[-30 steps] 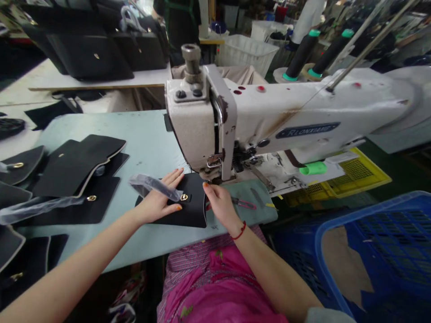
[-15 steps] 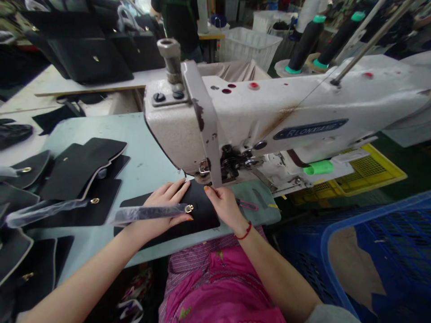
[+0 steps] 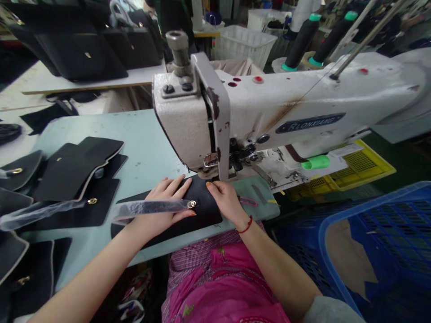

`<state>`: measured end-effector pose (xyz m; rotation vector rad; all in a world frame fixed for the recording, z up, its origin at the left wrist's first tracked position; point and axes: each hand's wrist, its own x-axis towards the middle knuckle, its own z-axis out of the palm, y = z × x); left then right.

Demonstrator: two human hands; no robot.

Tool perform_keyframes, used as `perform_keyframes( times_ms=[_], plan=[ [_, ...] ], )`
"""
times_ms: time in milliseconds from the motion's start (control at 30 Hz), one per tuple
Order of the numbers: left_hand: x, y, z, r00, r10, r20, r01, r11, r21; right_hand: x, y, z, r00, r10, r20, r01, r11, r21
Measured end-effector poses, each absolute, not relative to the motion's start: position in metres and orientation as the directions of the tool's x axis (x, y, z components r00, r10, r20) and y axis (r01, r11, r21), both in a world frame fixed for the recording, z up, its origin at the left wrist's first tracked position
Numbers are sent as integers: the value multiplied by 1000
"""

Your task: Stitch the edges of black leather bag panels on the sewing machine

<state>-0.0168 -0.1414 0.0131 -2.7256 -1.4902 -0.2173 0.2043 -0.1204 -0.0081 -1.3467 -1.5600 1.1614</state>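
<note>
A black leather flap point(image 3: 205, 211) with a gold clasp point(image 3: 191, 204) lies on the pale green table point(image 3: 141, 139) under the head of a white sewing machine point(image 3: 256, 112). My left hand point(image 3: 164, 206) lies flat on the flap, fingers stretched out toward the needle, with a clear plastic sleeve point(image 3: 148, 207) lying across it. My right hand point(image 3: 224, 199) rests on the flap's right end just below the presser foot, fingers curled down onto the leather.
Black flaps with gold clasps point(image 3: 77, 175) are stacked at the left. Finished black bags point(image 3: 90, 49) sit on a far table. A blue crate point(image 3: 373, 242) stands at the right, a yellow tray point(image 3: 367, 170) behind the machine, small pink snips point(image 3: 247, 202) beside my right hand.
The flap was turned from an angled position to lie lengthwise along the table edge under the presser foot. Both hands moved with it and now stay nearly still.
</note>
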Motion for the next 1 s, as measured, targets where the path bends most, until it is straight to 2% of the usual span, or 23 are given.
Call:
perform_keyframes(
  times_ms=[433,833,1000],
  plan=[
    [-20,-139,14,569,806,167,816,-579,15,204,-121,-5,-165,986,-31,291,18,-956],
    [-12,-146,14,499,851,163,849,-518,106,208,-121,-7,-178,983,-35,329,26,-944],
    [-10,-147,14,500,854,143,853,-514,90,210,-120,-8,-204,977,-66,321,3,-947]
  ],
)
